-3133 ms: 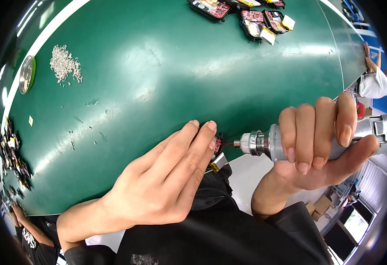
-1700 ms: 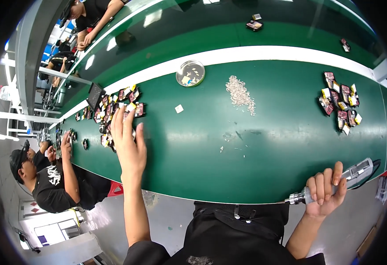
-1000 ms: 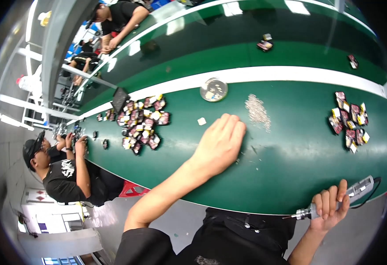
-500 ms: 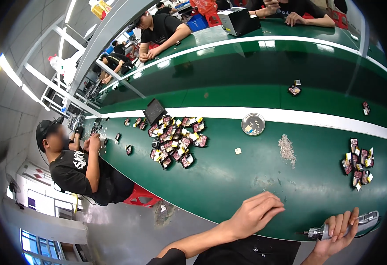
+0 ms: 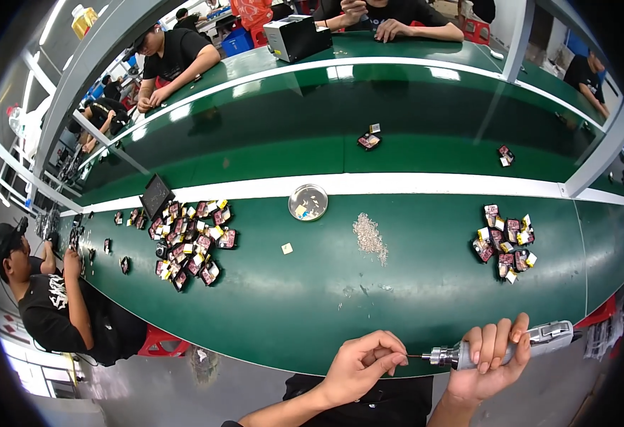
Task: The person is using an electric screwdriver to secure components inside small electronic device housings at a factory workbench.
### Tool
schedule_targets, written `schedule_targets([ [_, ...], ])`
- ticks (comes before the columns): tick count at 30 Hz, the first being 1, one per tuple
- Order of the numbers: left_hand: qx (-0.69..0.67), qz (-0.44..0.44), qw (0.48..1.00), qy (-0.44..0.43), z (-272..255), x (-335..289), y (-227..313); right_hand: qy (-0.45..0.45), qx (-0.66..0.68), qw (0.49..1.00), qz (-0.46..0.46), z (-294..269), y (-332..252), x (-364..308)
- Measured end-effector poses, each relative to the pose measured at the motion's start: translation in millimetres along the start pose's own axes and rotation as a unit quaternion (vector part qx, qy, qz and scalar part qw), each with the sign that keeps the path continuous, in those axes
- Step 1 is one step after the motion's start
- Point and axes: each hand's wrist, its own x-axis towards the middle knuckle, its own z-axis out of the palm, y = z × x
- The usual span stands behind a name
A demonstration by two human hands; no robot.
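Note:
My right hand (image 5: 490,356) is wrapped round a grey electric screwdriver (image 5: 550,336), held level at the table's near edge with its thin bit pointing left. At the bit's tip is my left hand (image 5: 367,363), thumb and fingers pinched together; anything between the fingertips is too small to make out. Ahead of the hands lies a loose heap of small silvery screws (image 5: 370,238). Farther left, a round metal dish (image 5: 308,203) holds a few small pale pieces and a bit of blue.
A large pile of small black-cased units with yellow and white tabs (image 5: 191,242) lies left, beside a tilted black tray (image 5: 157,196). A smaller group of units (image 5: 504,242) sits right. A white divider (image 5: 426,183) crosses the green table. A co-worker (image 5: 56,299) sits left; others work opposite.
The view has swung right, so the table's things appear farther left. My hands have come together: the left fingertips now meet the bit's tip, where before there was a gap.

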Motion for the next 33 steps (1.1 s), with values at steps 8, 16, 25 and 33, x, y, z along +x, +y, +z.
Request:
schedule_targets([
  [8,0.016,-0.024,0.999,-0.019,-1.8,-0.5,-0.6,0.000,0.006,1.000,0.024,-4.7,2.3,1.4],
  [16,0.364,0.150,0.919,-0.021,4.8,10.5,14.6,0.005,-0.005,0.999,0.032,-9.7,1.6,6.0],
  [25,0.373,0.101,0.922,-0.021,12.1,13.1,10.1,0.025,0.012,0.999,0.045,-20.0,-3.5,8.3],
  [33,0.473,0.155,0.865,-0.059,15.7,37.1,20.2,0.039,0.065,0.995,0.067,-30.3,3.5,21.9],
])
